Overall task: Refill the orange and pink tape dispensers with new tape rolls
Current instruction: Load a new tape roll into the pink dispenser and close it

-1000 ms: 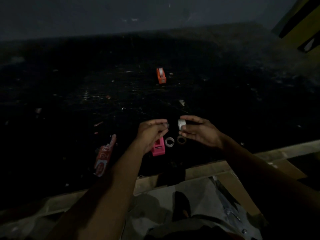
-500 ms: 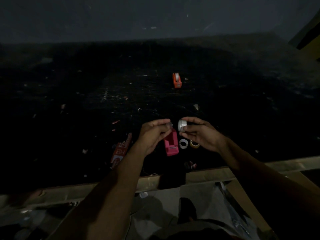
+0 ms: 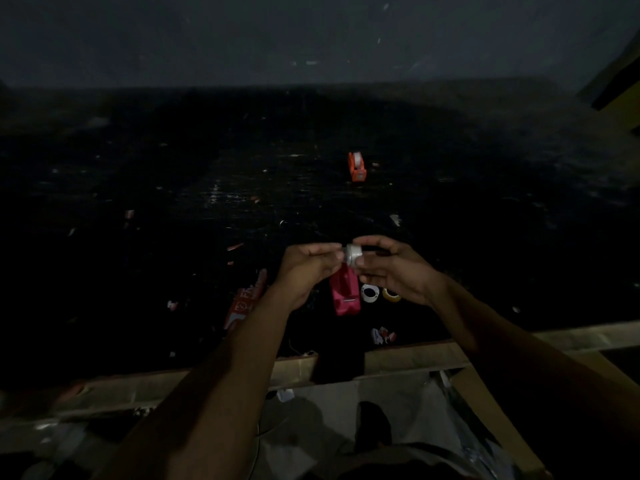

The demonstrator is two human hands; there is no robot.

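Note:
My right hand [image 3: 394,268] grips a small white tape roll [image 3: 354,255] in the air above the dark table. My left hand [image 3: 306,268] pinches at the roll's left side with thumb and fingertips; what sits between them is too small and dark to make out. Right below the hands lies the pink tape dispenser [image 3: 344,294] on the table. The orange tape dispenser [image 3: 356,166] stands farther back with a white roll in it. Beside the pink dispenser lie a white ring [image 3: 370,292] and a yellowish ring [image 3: 392,295].
A red and white wrapper [image 3: 244,301] lies left of my left forearm. A small crumpled scrap [image 3: 382,336] sits near the table's wooden front edge [image 3: 408,356]. Small bits of litter dot the dark tabletop [image 3: 207,202]. The scene is very dim.
My hands have come together: the left fingertips, apart from the roll before, now touch its left side. The view shifted, so table objects appear further right and lower.

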